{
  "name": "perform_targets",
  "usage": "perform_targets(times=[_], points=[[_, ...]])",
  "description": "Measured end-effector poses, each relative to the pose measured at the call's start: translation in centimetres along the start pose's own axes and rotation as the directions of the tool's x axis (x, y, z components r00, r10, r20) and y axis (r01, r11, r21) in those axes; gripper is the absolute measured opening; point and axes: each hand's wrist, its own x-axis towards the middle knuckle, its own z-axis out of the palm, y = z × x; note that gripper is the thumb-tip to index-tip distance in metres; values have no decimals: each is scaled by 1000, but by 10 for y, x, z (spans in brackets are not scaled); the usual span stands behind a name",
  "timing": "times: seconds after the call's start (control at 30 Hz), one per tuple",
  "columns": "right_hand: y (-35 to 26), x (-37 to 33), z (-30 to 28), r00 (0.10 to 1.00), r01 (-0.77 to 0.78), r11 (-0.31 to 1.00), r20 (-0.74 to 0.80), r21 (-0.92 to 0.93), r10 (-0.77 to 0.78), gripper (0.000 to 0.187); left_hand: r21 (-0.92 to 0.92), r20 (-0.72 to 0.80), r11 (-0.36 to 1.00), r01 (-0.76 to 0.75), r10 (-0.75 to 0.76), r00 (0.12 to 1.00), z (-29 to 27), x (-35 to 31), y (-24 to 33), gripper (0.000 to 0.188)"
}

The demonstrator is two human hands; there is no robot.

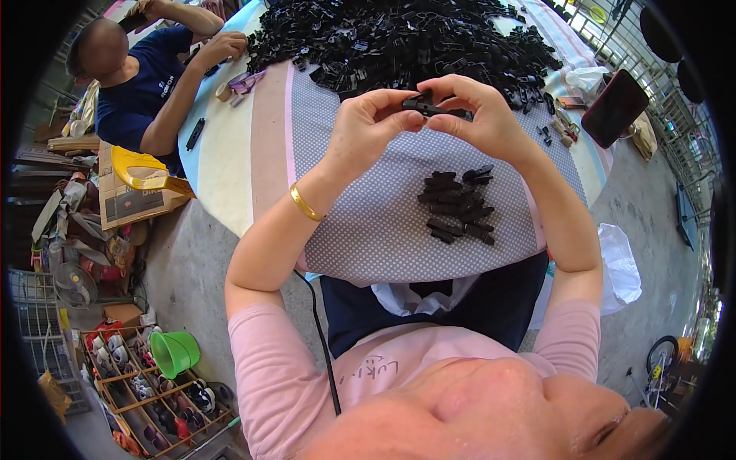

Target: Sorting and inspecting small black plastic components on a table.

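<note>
Between my two hands, above the middle of the round table, is a small black plastic part. My left hand pinches its left end between thumb and fingers. From the other side, my right hand grips it, with the thumb near the left thumb. The part's exact kind is hard to make out. Closer to my body, a small pile of similar black pieces lies on the dotted tablecloth. Beyond my hands spreads a large heap of black plastic pieces.
A co-worker sits at the table's left side, handling black pieces. One black piece lies near that edge, with a tape roll farther back. At right stands a phone. A green bucket sits on a shoe rack at lower left.
</note>
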Motion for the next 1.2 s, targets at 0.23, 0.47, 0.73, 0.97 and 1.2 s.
perform_targets(times=[0.23,0.47,0.73,0.97,1.2], points=[[-7,-1,-6,998,10,1000,54,15,-10,26,145,66,987,-75,66,996,1,-2,4,28],[14,9,-25,983,-180,910,35,373,180,28,381,312,902,-204,82,946,11,-8,7,26],[29,0,-20,987,-101,738,26,-667,158,22,402,483,855,-327,105,869,5,-6,2,24],[38,-5,-10,978,-133,640,4,-757,208,29,722,-69,692,-18,98,993,-21,16,-13,18],[39,-6,-5,981,-140,778,23,-612,195,34,914,115,347,-211,276,954,-10,20,-29,39]])
